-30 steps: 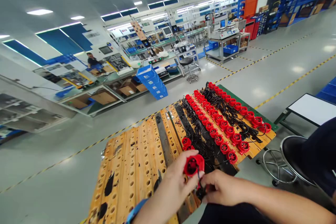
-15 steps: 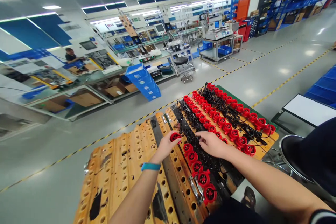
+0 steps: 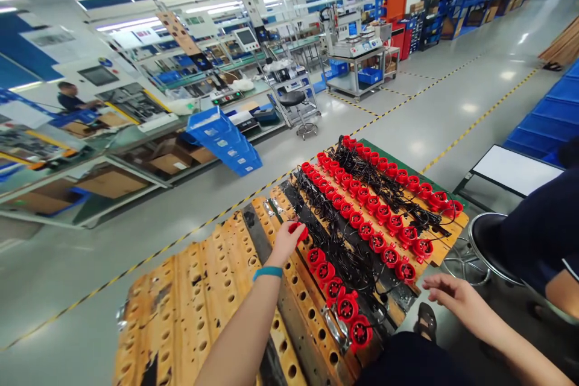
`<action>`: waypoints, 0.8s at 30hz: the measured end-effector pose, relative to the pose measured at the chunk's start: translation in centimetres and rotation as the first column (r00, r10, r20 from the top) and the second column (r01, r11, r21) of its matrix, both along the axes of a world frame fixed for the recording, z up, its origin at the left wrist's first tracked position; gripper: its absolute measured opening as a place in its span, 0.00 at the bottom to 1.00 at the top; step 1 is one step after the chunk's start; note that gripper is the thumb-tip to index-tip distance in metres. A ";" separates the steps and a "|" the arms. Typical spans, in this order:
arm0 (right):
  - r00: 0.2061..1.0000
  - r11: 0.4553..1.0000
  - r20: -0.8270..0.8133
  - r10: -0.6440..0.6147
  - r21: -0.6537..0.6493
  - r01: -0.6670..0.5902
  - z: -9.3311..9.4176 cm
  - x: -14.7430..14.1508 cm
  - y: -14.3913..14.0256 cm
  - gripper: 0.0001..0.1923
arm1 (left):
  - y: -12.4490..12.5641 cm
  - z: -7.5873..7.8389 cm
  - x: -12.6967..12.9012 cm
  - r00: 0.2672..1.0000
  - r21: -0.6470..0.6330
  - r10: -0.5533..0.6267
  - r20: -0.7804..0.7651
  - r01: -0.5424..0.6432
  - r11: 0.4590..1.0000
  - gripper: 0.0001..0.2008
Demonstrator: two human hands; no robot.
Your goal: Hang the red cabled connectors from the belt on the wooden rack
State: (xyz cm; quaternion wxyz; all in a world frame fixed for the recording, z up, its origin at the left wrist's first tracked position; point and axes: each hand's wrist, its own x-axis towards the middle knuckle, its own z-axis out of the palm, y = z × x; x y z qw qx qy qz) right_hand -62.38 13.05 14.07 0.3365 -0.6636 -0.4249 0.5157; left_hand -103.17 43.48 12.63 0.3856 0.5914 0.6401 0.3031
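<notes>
Factory floor, grey and marked with yellow-black tape, behind a perforated wooden board [image 3: 203, 289] serving as the work surface. Left hand [image 3: 286, 242], teal wristband [image 3: 268, 272] at the wrist, closed around a red connector [image 3: 300, 231] and holding it down at the head of the near row of red connectors [image 3: 337, 289], just beside the black metal strip [image 3: 289, 313]. Right hand [image 3: 452, 297] open, fingers spread, empty, off the board's near right edge and well apart from the part. Recommended: seat the connector square over its hole, in line with the row below; keep the black cables [image 3: 348, 253] clear of the seat; press straight down, not tilted. Risk, as judged: a trapped cable or a skewed seat. Further rows of red connectors [image 3: 384, 205] lie toward the far end
</notes>
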 end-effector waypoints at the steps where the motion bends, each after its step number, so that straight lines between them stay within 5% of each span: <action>1: 1.000 0.999 -0.004 -0.026 -0.024 0.026 -0.8 0.5 -0.9 0.23 | 1.2 0.7 0.3 0.999 0.022 0.039 -0.007 -0.039 0.999 0.30; 6: 0.997 0.995 0.023 -0.069 -0.077 0.071 -3.3 1.6 -3.8 0.26 | 6.5 5.0 1.6 0.990 0.181 0.141 -0.020 -0.135 0.974 0.28; 10: 0.993 0.991 0.069 -0.100 -0.085 0.105 -3.6 2.0 -4.8 0.26 | 5.0 5.9 1.4 0.993 0.226 0.077 -0.086 -0.056 0.973 0.28; 14: 0.987 0.990 0.116 -0.109 -0.079 0.119 -3.4 2.6 -5.9 0.25 | 0.6 2.6 0.1 0.985 0.069 -0.100 -0.142 0.110 0.991 0.29; 19: 0.982 0.991 0.168 -0.092 -0.082 0.107 -3.5 2.9 -7.8 0.22 | -2.3 -2.5 -1.6 0.983 -0.049 -0.148 -0.112 0.143 0.989 0.33; 24: 0.968 0.989 0.249 -0.017 -0.140 0.053 -4.2 2.7 -8.9 0.22 | -2.2 -4.2 -1.6 0.967 -0.101 -0.233 -0.102 0.223 0.970 0.32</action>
